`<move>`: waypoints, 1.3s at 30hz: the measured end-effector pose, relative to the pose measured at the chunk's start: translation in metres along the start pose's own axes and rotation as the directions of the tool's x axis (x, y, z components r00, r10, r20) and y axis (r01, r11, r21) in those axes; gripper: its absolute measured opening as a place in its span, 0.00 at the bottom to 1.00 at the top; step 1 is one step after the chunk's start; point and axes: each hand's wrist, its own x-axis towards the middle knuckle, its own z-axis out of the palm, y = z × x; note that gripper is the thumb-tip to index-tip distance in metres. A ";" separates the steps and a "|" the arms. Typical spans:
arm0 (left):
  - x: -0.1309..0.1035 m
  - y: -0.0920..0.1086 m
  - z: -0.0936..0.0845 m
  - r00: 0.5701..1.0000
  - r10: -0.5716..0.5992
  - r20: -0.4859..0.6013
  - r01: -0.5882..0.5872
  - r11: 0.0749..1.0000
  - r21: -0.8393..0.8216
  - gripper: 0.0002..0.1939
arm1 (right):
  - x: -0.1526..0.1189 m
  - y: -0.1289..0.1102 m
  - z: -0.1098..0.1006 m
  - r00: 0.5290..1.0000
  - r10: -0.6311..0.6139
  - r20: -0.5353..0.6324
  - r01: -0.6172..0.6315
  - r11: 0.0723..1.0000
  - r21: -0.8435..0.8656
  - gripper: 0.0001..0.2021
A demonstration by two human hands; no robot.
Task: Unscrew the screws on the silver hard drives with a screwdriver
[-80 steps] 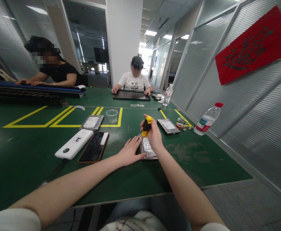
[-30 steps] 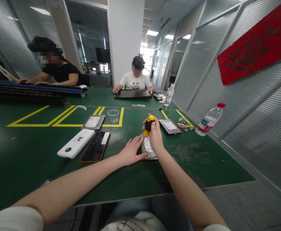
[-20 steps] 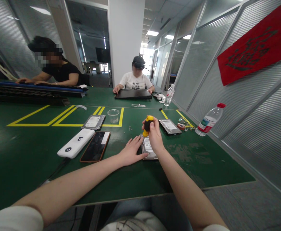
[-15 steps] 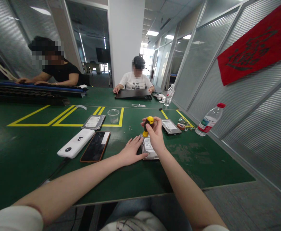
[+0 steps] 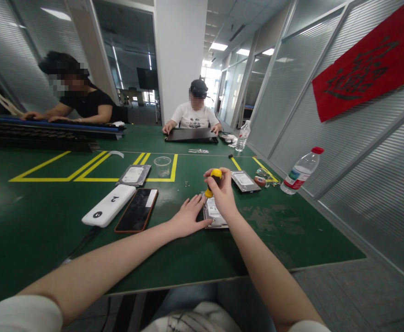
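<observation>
1. Three hard drives: a near drive (image 5: 213, 208) beside the left hand (image 5: 187, 216), which lies flat, fingers spread, gripping nothing; a left drive (image 5: 133, 175); a right drive (image 5: 245, 180).
2. One screwdriver (image 5: 216, 175), tilted over the near drive, in the right hand's (image 5: 223, 190) curled fingers.
3. Two bottles (image 5: 300, 172), one phone (image 5: 137, 210), one cup (image 5: 162, 168).
4. Green table (image 5: 174, 272), yellow-taped; two people (image 5: 195, 114) sit beyond, near glass partitions (image 5: 284, 87).

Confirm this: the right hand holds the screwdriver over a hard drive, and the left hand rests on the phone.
The phone is wrong: the head view shows the left hand resting against that hard drive. The right hand does hold the screwdriver over it.
</observation>
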 end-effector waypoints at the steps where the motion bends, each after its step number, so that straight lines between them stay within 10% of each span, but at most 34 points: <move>1: 0.000 0.000 0.000 1.000 -0.001 0.001 0.001 1.000 -0.001 0.44 | 0.000 0.000 0.000 1.000 0.002 0.010 -0.003 1.000 0.021 0.18; 39: 0.001 0.001 -0.001 1.000 -0.016 0.019 0.015 1.000 0.012 0.45 | 0.003 0.005 -0.003 0.998 0.045 0.044 -0.050 0.992 0.120 0.15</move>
